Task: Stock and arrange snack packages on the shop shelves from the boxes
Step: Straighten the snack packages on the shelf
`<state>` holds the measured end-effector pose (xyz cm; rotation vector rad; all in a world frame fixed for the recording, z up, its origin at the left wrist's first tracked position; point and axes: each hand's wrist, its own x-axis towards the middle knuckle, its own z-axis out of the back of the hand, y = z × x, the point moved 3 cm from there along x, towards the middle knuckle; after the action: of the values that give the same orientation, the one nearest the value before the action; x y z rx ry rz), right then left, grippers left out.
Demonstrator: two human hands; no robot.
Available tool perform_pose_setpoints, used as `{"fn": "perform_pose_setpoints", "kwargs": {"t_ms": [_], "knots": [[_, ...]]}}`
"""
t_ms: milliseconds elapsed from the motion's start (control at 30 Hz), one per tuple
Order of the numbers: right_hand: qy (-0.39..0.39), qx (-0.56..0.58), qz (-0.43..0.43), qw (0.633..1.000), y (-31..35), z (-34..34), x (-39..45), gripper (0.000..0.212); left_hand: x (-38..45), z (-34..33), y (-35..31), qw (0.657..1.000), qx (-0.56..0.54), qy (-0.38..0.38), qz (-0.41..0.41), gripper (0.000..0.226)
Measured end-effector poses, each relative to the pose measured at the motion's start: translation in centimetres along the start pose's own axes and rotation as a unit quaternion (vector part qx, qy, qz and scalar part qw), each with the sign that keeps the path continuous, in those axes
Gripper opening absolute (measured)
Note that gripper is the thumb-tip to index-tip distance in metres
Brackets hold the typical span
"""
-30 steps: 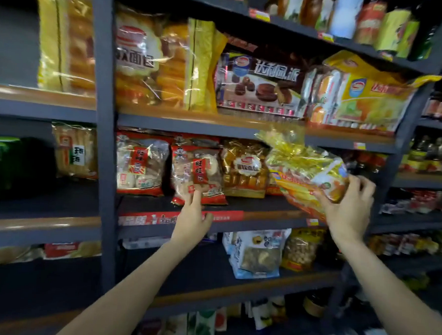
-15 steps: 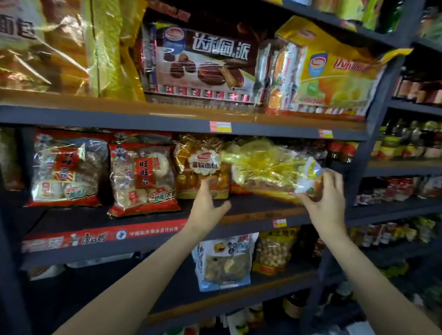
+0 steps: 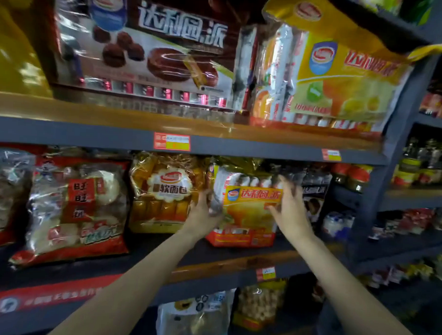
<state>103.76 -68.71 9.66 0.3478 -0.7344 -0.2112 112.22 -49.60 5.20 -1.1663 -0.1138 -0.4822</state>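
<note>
- Head view: the yellow snack package (image 3: 250, 214) stands on the middle shelf (image 3: 236, 265), centre of frame, just right of the soft-bread bag (image 3: 165, 192).
- The left hand (image 3: 202, 217) grips its left edge; the right hand (image 3: 290, 211) presses its right side with straight fingers.
- It looks light, crinkly and slippery, best steadied by both side edges.
- Its back and the dark packs behind are hidden.

The middle shelf (image 3: 144, 273) carries rice-cracker bags (image 3: 76, 211) at its left, a soft-bread bag (image 3: 163, 192) mid-shelf, and a yellow pie pack (image 3: 248, 214) upright toward its right.
</note>
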Motion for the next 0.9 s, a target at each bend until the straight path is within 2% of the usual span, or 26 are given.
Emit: {"fn": "perform_pose_setpoints", "kwargs": {"t_ms": [100, 200, 267, 333, 433, 500, 567, 633, 733, 800, 900], "knots": [[-0.003, -0.121, 0.157, 0.980, -0.3, -2.6, -0.6, 0.095, 1.0, -1.5, 0.5, 0.999, -0.001, -0.023, 0.042, 0.078], [-0.009, -0.183, 0.183, 0.966, -2.3, -4.6, 0.2, 0.123, 1.2, -2.0, 1.3, 0.997, -0.023, -0.041, 0.056, 0.076], [-0.002, -0.156, 0.189, 0.969, -2.8, -5.3, 0.8, 0.128, 0.6, -2.3, 1.5, 0.996, -0.006, -0.053, 0.078, 0.067], [-0.014, -0.118, 0.209, 0.971, -2.6, -5.3, 1.0, 0.116, -0.2, -2.4, 1.6, 0.991, 0.010, -0.103, 0.089, 0.063], [-0.057, -0.080, 0.246, 0.964, -1.4, -4.2, 0.1, 0.075, -2.4, -1.4, 0.8, 0.974, 0.049, -0.203, 0.085, 0.058], [-0.081, -0.032, 0.297, 0.951, 0.6, -3.7, -0.9, 0.053, -4.4, -0.1, 0.2, 0.962, 0.070, -0.250, 0.087, 0.058], [-0.093, 0.025, 0.342, 0.935, 3.4, -3.6, -2.0, 0.041, -6.8, 1.6, -0.4, 0.948, 0.101, -0.294, 0.060, 0.051], [-0.084, 0.083, 0.384, 0.916, 6.9, -4.0, -3.5, 0.033, -9.6, 3.7, -0.6, 0.933, 0.116, -0.339, 0.032, 0.044], [-0.041, 0.153, 0.451, 0.878, 13.2, -5.3, -6.8, 0.028, -14.5, 7.9, 0.4, 0.913, 0.123, -0.384, 0.060, 0.047], [-0.014, 0.179, 0.496, 0.850, 17.7, -6.7, -9.9, 0.025, -18.4, 11.2, 2.2, 0.907, 0.114, -0.392, 0.106, 0.038], [0.016, 0.204, 0.552, 0.808, 25.8, -8.6, -15.8, 0.025, -26.0, 16.8, 6.0, 0.897, 0.110, -0.357, 0.235, 0.040]]}}
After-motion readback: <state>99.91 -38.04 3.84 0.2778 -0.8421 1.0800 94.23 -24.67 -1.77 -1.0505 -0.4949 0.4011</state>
